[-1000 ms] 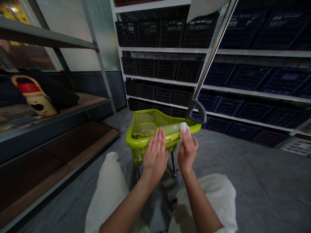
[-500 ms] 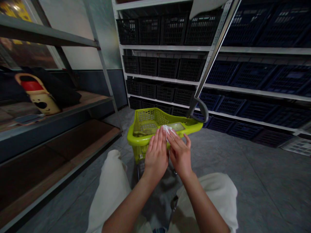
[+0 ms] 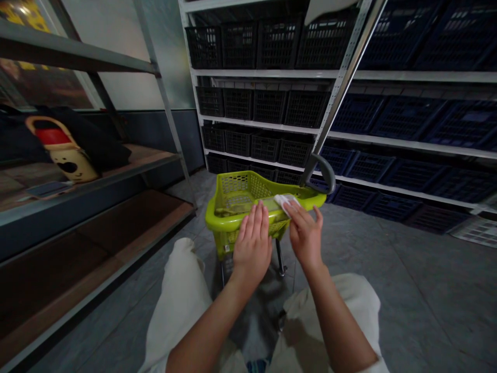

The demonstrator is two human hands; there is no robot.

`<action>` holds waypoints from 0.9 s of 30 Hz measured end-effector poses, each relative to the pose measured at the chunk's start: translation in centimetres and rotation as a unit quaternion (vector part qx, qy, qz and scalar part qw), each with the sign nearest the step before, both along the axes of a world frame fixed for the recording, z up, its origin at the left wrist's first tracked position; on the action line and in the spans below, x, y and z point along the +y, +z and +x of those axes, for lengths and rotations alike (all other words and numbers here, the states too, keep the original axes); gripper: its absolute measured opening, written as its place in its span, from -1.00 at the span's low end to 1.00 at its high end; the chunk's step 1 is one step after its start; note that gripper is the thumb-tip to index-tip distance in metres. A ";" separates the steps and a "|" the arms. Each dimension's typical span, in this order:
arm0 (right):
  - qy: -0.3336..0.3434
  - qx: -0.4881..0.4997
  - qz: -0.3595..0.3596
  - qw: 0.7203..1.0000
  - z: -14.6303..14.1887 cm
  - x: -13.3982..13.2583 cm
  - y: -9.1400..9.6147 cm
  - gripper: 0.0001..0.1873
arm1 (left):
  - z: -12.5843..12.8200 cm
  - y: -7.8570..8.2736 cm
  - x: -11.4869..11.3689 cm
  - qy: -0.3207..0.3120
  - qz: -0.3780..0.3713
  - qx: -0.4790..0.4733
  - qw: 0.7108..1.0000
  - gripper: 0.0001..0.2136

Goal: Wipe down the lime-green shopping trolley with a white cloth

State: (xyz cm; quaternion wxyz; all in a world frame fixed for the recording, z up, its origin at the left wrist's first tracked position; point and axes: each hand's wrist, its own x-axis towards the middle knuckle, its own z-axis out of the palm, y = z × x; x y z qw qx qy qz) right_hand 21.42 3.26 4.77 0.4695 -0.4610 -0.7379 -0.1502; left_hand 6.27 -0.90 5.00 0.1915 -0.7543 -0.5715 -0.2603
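Observation:
In the head view, a small lime-green shopping cart (image 3: 221, 224) with a perforated basket stands between my knees. My right hand (image 3: 306, 233) presses a crumpled white tissue (image 3: 285, 201) against a clear panel (image 3: 271, 204) on the cart's near side rim. The tissue sits under the fingertips, at the panel's right end. My left hand (image 3: 254, 241) lies flat with its fingers stretched out, the fingertips on the rim just left of the panel's middle. Beyond my right hand, a grey curved handle (image 3: 325, 173) rises at the cart's right end.
White racks (image 3: 267, 74) hold black crates (image 3: 238, 46) and blue crates (image 3: 368, 170) behind the cart. On the left, a metal shelf (image 3: 147, 163) carries a yellow bottle with a red top (image 3: 72, 158) and a phone (image 3: 48, 189). A metal pole (image 3: 349, 77) slants upward near the handle.
My right hand has slid right along the rim with the tissue, away from my left hand. The left hand stays nearly in place.

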 end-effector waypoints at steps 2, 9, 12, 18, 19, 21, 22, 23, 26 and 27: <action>-0.068 0.066 0.021 0.995 0.8 0.9 -0.6 -0.48 | 0.1 0.1 0.0 -0.002 -0.001 -0.003 1.000 -0.28; 0.057 -0.054 0.004 0.997 -1.5 -1.5 -1.9 -0.31 | 0.0 -0.4 0.2 -0.004 0.013 -0.012 1.000 -0.24; 0.008 -0.026 0.019 0.999 -0.4 -0.7 -2.3 -0.33 | 0.0 -0.2 0.1 0.000 0.001 -0.005 1.000 -0.26; -0.001 0.001 0.045 0.999 -1.1 -0.2 -2.8 -0.33 | 0.4 -0.4 0.3 0.002 0.006 -0.007 1.000 -0.27; 0.034 -0.027 0.038 0.998 -1.6 -0.7 -2.7 -0.33 | 0.3 -0.6 0.4 0.001 0.014 -0.008 1.000 -0.27; 0.072 -0.060 0.027 0.995 -2.1 -1.2 -2.3 -0.34 | 0.0 -0.8 0.5 -0.001 0.026 -0.006 1.000 -0.28; 0.070 -0.060 0.027 0.995 -1.8 -1.1 -2.0 -0.35 | -0.2 -0.8 0.5 -0.001 0.028 -0.004 1.000 -0.29; 0.061 -0.052 0.028 0.996 -1.3 -0.8 -1.7 -0.38 | -0.4 -0.8 0.5 -0.002 0.030 -0.002 1.000 -0.30; 0.016 -0.004 0.030 0.999 1.7 1.4 -0.9 -0.51 | -1.1 -0.7 0.5 -0.008 0.041 0.009 0.999 -0.34; -0.001 0.014 0.028 1.000 2.8 2.2 -0.6 -0.56 | -1.3 -0.7 0.5 -0.009 0.048 0.012 0.999 -0.36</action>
